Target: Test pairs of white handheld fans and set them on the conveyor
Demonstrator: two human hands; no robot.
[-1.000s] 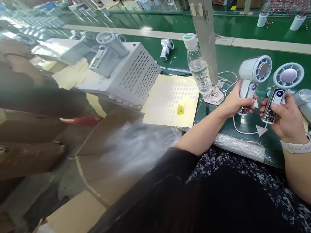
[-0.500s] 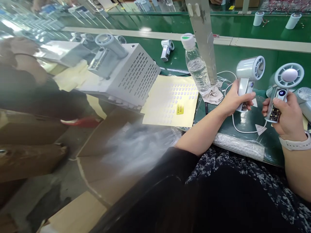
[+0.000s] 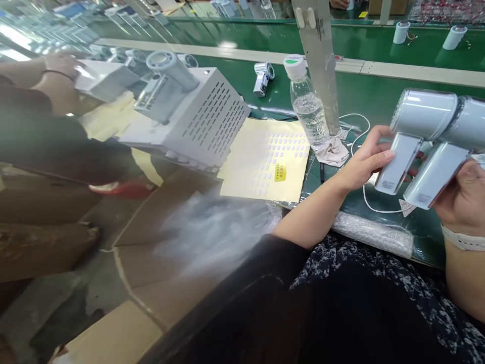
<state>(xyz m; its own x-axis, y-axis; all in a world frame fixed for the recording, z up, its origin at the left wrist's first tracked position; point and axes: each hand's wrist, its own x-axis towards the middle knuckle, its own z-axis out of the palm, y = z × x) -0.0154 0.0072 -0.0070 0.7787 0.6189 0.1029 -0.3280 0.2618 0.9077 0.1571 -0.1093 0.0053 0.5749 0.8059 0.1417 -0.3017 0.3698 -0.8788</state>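
Two light blue handheld fans are raised side by side at the right, their smooth handle backs facing me. My left hand point(image 3: 366, 164) has its thumb and fingers round the handle of the left fan point(image 3: 398, 162). At the right edge my right hand point(image 3: 464, 199), with a white watch band at its wrist, grips the right fan point(image 3: 435, 174). The heads of the fans touch or overlap. A white cable point(image 3: 369, 202) loops on the green table below them.
A water bottle point(image 3: 310, 114) stands on a cloth beside a metal post point(image 3: 320, 60). Left of it lie a yellow sticker sheet point(image 3: 265, 177) and a slotted white box point(image 3: 212, 119) with a fan on top. Another person's hand point(image 3: 62, 68) is at far left.
Both fans have been turned from their open, circuit side to their smooth backs and brought together. The right fan has moved left. The other person's arm at far left has shifted.
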